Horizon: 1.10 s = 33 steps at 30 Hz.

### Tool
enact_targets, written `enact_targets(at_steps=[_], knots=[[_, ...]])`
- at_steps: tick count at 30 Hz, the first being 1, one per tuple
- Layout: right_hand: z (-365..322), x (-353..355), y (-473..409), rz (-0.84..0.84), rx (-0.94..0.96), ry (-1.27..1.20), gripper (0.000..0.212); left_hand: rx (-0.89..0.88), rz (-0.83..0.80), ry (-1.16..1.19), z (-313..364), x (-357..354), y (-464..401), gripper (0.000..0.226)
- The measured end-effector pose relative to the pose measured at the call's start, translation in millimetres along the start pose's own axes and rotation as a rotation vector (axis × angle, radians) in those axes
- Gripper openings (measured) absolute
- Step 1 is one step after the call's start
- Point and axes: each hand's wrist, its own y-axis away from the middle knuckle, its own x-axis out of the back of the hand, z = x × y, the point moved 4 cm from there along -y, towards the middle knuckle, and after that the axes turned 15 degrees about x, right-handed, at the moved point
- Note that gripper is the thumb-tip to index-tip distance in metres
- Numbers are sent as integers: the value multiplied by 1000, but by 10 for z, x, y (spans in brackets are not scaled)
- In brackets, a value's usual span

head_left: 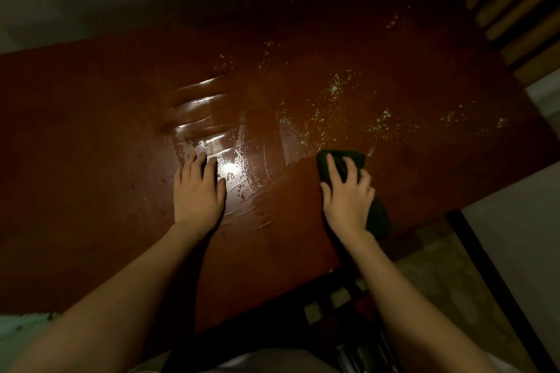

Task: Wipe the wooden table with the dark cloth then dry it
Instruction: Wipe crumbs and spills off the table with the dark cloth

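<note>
Wet wooden table, dark cloth bunched near its right edge

The reddish-brown wooden table (91, 136) shines with wet streaks at its centre and pale droplets farther right; the crumpled dark cloth (342, 160) lies on it, one end trailing to the near edge.

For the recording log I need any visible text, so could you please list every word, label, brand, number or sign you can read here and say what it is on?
None: no readable text shows in the head view.
The reddish-brown wooden table carries only wet streaks and pale specks, no print.
The dark crumpled cloth, held by the right hand, shows no tag or logo.
The left hand lies flat on the table, with no writing near it.
</note>
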Motion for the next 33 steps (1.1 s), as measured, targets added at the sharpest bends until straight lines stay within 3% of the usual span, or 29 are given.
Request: enact_targets(at_steps=[5,10,18,27,30,33], knots=[[-602,-60,499,6,359,6,73,71,12,54,45,-16,38,41],[-520,-76,295,-68,577,-17,71,105,14,92,92,27,67,38],[-233,-10,-836,-210,249,0,59,112,-100,-45,171,54,76,53],[-538,-18,328,-188,622,-9,82,148,-211,-50,218,197,86,62],[-533,-30,92,-205,556,-6,75,146,-228,-38,216,228,73,60],[-537,-57,-588,-213,346,-27,65,119,-240,-40,204,247,53,57]])
